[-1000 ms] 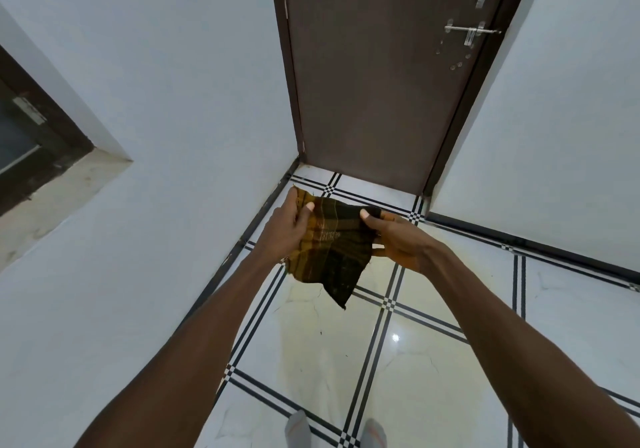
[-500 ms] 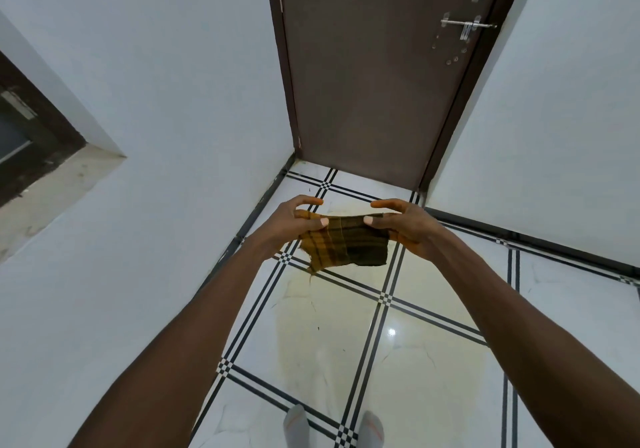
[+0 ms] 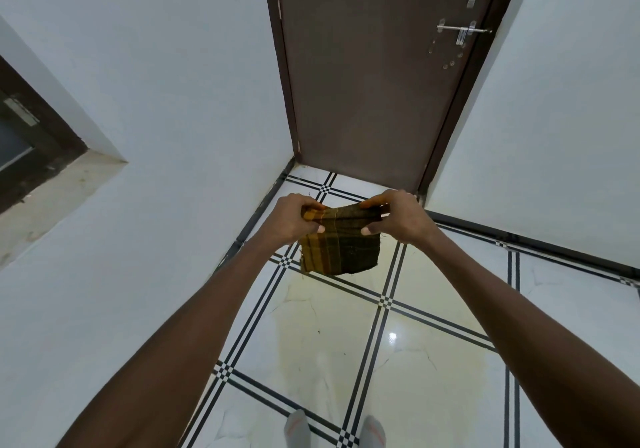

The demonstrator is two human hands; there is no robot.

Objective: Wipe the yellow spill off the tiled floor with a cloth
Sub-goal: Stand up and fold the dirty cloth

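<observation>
A dark brown and mustard checked cloth (image 3: 341, 248) hangs folded in the air in front of me, well above the floor. My left hand (image 3: 291, 217) grips its upper left edge and my right hand (image 3: 398, 217) grips its upper right edge, both with fingers closed on the fabric. Below the cloth a pale yellow spill (image 3: 311, 323) spreads across several white tiles of the tiled floor (image 3: 561, 309), reaching from under the cloth towards my feet.
A closed brown door (image 3: 363, 76) with a metal latch (image 3: 462, 31) stands straight ahead. White walls close in on the left and right. A dark window frame and ledge (image 3: 41, 170) sit at the left. My two socked feet (image 3: 332, 430) show at the bottom edge.
The cloth hung loose and open a second ago; both hands have folded it into a smaller rectangle and now hold it by its top edge.
</observation>
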